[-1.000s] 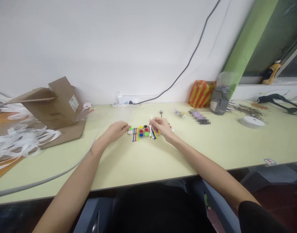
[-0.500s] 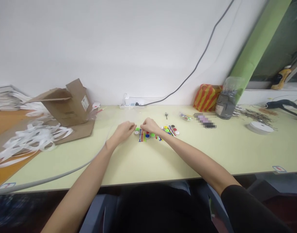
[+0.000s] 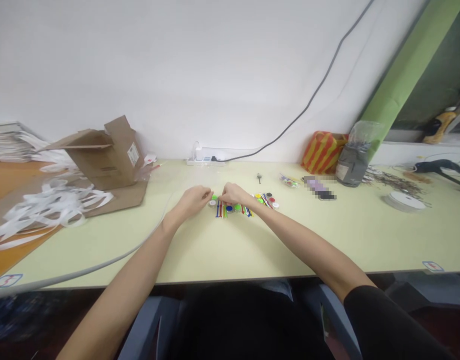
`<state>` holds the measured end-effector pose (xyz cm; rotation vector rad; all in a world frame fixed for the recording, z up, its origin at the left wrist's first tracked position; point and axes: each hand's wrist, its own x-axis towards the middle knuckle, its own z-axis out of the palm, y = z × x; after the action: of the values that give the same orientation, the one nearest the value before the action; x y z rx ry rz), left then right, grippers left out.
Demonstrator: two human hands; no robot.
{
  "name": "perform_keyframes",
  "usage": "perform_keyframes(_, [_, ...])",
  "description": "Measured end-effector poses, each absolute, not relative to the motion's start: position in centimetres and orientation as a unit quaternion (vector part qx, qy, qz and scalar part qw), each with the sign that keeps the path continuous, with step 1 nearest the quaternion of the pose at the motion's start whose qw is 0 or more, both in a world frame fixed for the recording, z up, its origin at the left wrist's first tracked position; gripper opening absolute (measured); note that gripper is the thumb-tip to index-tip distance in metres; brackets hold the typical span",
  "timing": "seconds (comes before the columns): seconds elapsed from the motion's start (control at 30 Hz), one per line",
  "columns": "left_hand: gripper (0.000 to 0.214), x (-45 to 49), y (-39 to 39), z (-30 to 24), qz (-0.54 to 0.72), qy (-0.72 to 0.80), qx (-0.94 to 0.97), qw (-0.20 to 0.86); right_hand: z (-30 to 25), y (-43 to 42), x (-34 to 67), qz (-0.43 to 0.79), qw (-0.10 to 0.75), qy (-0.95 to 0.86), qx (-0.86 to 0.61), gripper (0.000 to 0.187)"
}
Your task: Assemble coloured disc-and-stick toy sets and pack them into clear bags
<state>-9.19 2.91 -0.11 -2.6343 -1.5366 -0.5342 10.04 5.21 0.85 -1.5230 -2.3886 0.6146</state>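
**Bare hands meet over coloured plastic pieces on desk**

The left hand [image 3: 194, 201] and right hand [image 3: 235, 195] are held just apart at centre frame, with the fingertips of each drawn together over coloured plastic caps [image 3: 230, 208] and thin plastic sticks [image 3: 219, 210]. Whether any piece is clamped cannot be told at this size. The pieces are laid out on a pale green desk [image 3: 290, 255], and more caps are set just to the right of the right hand. A white label [image 3: 132, 154] is carried on a cardboard box [image 3: 109, 152] at left, its writing too small to be read. White paper strips [image 3: 45, 210] are heaped beside the box. A power strip [image 3: 205, 161] is seen against the wall, and a grey cable [image 3: 120, 260] crosses the desk at lower left. At upper right, a striped orange bag [image 3: 323, 152] and a grey jar [image 3: 352, 170] are placed beside a blurred object [image 3: 320, 188]. A roll of white tape [image 3: 404, 202] lies at far right.
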Motion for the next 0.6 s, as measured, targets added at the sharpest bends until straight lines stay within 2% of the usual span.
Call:
perform_keyframes(0.2, [0.040,-9.3,3.1,-0.1,-0.170,-0.496,-0.851,0.018,2.0,6.0,11.9,0.160,0.146,-0.816,-0.536,0.026])
perform_keyframes(0.33, [0.039,-9.3,3.0,-0.1,-0.174,-0.496,-0.850,0.016,3.9,8.5,16.4,0.063,0.193,-0.769,-0.606,0.021])
perform_keyframes(0.47, [0.038,-9.2,2.9,0.0,-0.178,-0.493,-0.851,0.013,4.7,11.0,22.3,0.021,0.209,-0.725,-0.656,0.029])
perform_keyframes(0.6, [0.037,-9.1,2.8,0.0,-0.178,-0.488,-0.854,-0.001,3.2,11.8,25.9,0.026,0.193,-0.705,-0.682,0.032])
